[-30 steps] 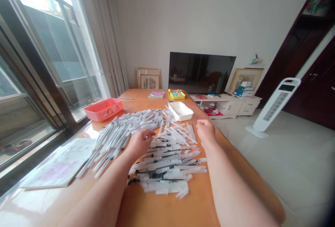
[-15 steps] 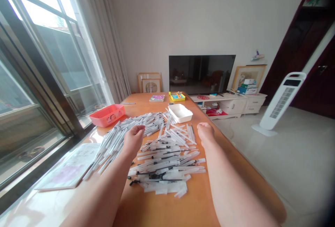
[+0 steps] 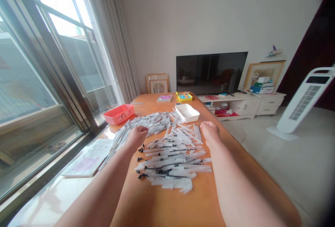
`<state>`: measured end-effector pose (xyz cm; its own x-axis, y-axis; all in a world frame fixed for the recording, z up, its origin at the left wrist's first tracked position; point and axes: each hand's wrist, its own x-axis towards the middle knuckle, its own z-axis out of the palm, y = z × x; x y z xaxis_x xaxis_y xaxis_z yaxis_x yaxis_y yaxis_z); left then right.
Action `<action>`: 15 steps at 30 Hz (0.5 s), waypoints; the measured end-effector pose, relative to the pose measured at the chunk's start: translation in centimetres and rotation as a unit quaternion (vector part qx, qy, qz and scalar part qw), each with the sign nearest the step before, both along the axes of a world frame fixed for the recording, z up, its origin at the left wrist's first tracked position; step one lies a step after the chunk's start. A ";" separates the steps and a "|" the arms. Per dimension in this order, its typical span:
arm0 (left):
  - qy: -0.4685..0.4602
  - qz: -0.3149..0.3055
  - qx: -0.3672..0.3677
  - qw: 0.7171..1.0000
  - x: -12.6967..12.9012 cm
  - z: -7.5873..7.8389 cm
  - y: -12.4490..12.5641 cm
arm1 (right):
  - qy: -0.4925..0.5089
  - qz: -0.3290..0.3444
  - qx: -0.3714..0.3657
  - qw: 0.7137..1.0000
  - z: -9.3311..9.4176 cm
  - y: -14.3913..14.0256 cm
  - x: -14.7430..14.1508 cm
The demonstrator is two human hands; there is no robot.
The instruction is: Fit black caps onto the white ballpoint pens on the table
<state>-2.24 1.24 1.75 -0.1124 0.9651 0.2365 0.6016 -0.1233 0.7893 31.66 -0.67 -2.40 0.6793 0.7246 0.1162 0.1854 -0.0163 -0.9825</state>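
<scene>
Head view, left to right: shallow pink plastic tray (image 3: 118, 114) near the window edge of the orange wooden table (image 3: 167, 206). Left hand (image 3: 137, 136) curled in a loose fist, fingers pressed together, over the long row of white plastic pens (image 3: 146, 122); held item, cannot tell. Loose pile of white pen barrels and black parts (image 3: 171, 157) lies between both hands. White rectangular dish (image 3: 187, 112) behind it. Right hand (image 3: 210, 132) fisted, fingers closed, at the pile's right edge.
</scene>
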 end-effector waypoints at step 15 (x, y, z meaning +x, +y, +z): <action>0.279 -0.092 -0.035 0.955 12.1 -1.3 6.8 | -0.076 0.028 0.025 0.996 0.4 -0.3 -0.5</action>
